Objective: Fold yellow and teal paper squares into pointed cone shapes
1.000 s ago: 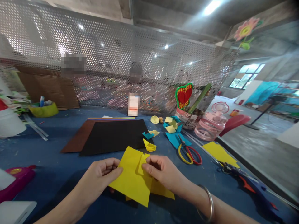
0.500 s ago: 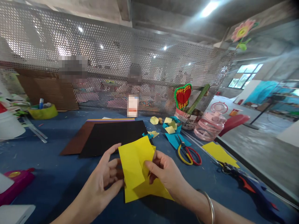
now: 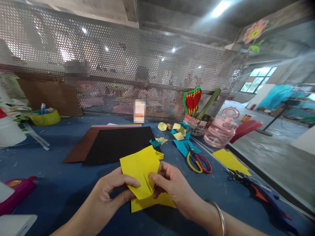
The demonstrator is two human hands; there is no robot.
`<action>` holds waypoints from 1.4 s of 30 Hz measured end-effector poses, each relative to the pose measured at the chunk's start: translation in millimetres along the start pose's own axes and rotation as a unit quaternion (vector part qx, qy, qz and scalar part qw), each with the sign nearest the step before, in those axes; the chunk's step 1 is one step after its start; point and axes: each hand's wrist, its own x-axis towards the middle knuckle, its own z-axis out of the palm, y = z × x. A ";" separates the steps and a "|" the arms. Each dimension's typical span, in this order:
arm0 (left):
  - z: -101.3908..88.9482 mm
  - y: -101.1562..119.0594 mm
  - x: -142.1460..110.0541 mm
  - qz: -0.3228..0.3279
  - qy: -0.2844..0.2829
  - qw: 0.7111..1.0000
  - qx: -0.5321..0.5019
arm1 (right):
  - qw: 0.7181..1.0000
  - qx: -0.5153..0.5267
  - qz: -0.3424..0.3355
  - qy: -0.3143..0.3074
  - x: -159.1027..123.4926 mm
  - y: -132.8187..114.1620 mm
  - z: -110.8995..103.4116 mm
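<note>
A sheet of yellow paper, creased near its lower right, is raised above the blue table between both hands. On its left edge, my left hand is closed, the index finger across the front and the thumb below. My right hand pinches its right side, thumb in front and the other fingers behind. A small folded yellow piece sticks out behind the sheet's right corner; what holds it is hidden. Below lies more yellow paper, partly covered by the hands.
Black paper and brown paper lie behind the hands. Scissors rest to the right on blue paper. Farther right are yellow paper, a dark blue glue gun and a pink bottle.
The yellow sheet has shifted slightly left and tilted. My left index finger has come round to its front, and the left hand has closed on the edge. My right hand keeps its pinch.
</note>
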 end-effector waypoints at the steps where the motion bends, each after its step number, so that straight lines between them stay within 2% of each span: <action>1: 0.2 0.6 0.3 -0.008 0.000 1.000 0.003 | 1.000 -0.001 -0.001 -0.001 -0.3 0.4 0.0; 4: 0.8 1.6 1.9 -0.053 0.003 0.998 -0.020 | 1.000 0.002 -0.003 -0.019 -2.1 1.0 1.3; 8: 2.4 -0.5 3.7 -0.119 0.033 0.986 -0.110 | 0.998 0.007 -0.017 -0.058 -6.2 1.3 6.1; 15: 9.8 2.2 5.4 -0.117 0.089 0.980 -0.137 | 0.995 0.011 -0.032 -0.097 -8.4 9.5 11.1; 24: 19.0 9.1 -2.3 -0.101 0.067 0.978 -0.169 | 0.995 -0.029 -0.042 -0.084 -5.1 13.2 9.7; 34: 2.5 9.5 2.5 -0.119 0.125 0.966 -0.195 | 0.997 -0.059 0.004 -0.047 -4.6 6.6 8.4; 38: 3.5 10.6 4.2 -0.145 0.108 0.943 -0.279 | 0.995 -0.071 -0.006 -0.064 -4.9 8.1 8.6; 42: 3.8 13.7 4.8 -0.142 0.096 0.945 -0.280 | 0.994 -0.093 -0.017 -0.061 -5.8 8.2 10.1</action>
